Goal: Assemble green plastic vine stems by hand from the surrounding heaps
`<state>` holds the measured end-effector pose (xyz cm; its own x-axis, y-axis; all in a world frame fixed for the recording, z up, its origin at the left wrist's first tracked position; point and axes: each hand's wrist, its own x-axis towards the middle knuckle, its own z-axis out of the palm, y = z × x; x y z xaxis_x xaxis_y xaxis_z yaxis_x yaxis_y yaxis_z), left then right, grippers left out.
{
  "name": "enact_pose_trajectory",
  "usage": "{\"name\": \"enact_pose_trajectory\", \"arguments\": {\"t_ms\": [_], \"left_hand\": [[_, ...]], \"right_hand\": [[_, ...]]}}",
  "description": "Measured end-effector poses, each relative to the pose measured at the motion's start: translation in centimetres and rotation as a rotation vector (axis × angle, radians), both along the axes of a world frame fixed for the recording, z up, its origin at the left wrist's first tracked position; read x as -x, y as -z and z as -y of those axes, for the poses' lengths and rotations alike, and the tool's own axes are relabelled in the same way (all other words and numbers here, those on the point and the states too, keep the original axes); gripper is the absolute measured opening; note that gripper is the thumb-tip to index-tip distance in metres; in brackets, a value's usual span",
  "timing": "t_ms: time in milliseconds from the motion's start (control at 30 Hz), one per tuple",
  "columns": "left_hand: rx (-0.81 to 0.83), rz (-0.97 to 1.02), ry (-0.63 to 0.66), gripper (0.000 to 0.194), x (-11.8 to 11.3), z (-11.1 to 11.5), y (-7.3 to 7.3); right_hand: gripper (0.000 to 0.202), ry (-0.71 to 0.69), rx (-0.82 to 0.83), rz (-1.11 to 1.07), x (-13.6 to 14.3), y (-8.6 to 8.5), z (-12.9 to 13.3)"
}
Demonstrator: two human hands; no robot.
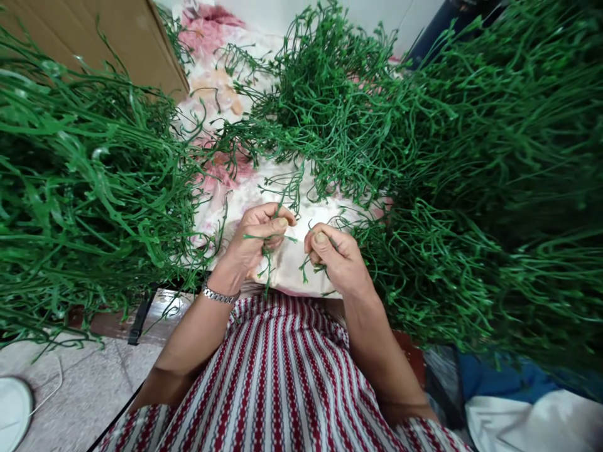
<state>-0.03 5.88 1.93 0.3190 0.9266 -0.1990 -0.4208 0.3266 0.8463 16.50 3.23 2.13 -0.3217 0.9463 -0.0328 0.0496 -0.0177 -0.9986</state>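
My left hand, with a metal watch on its wrist, pinches a thin green plastic stem between thumb and fingers. Small branched tips stick out on both sides of that grip. To its right, my right hand is closed, thumb pressed on the bent fingers, round another green plastic stem whose forked end hangs below. A gap separates the two hands. Both are over a pale cloth at the near edge of the work surface. More loose stems lie just beyond my left hand.
Large heaps of green stems stand on the left and right, with another pile at the back. A cardboard box is at the back left. White and blue cloth lies at the lower right.
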Motion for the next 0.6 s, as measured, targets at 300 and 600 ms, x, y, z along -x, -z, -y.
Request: {"name": "enact_pose_trajectory", "arguments": {"t_ms": [300,600], "left_hand": [[0.07,0.013,0.051,0.023,-0.6,0.0,0.0],[0.006,0.011,-0.12,0.019,-0.8,-0.1,0.0]], "right_hand": [[0.031,-0.097,-0.115,0.099,1.0,0.5,-0.6],[0.032,-0.085,-0.082,0.129,1.5,0.2,-0.7]]}}
